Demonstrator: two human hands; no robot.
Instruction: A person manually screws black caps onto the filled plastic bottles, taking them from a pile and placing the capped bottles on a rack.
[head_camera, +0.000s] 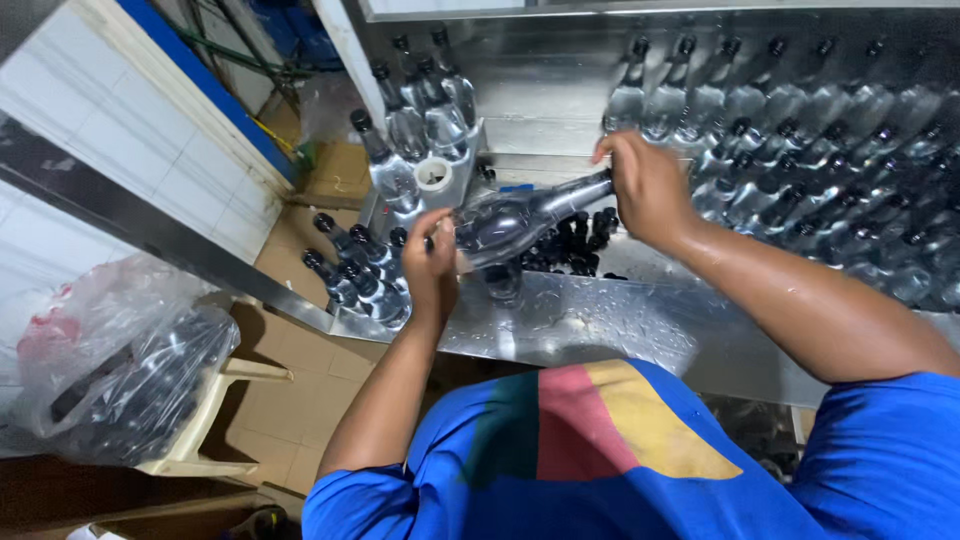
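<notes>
Nearest the lens, at six o'clock: blue shirt (560, 460) with a red and yellow patch, both forearms running up from it. Beyond that, wet steel bench (600, 325), beaded with water. Largest mass at two to three o'clock: rows of filled clear bottles (830, 150) with black caps, standing packed against the steel back wall. At nine o'clock, below bench level: clear plastic bag (130, 370) bulging with dark bottles, slumped on a cream plastic stool (215, 420). At eleven o'clock: smaller cluster of capped bottles (400, 140) on the bench corner, white tape roll (433, 174) among them.

Dead centre: clear glass bottle (520, 218), held level above the bench, neck toward one o'clock, base toward seven. Right hand (645, 185) wrapped around the neck end, fingers closed on it; cap hidden under the palm, so impossible to tell whether capped. Left hand (430, 262) curled around the base end, fingers closed against the glass.

Judged likely heavy if full, rigid, breakable, and slick, given water on bench and forearm. Safest purchase probably the narrow neck plus a supporting palm under the base, as gripped now.

Directly under the bottle, at twelve o'clock from the left hand: heap of loose black caps (570, 245) in a recess. Packed rows close on the right, cluster close on the left; little free swing either way.
</notes>
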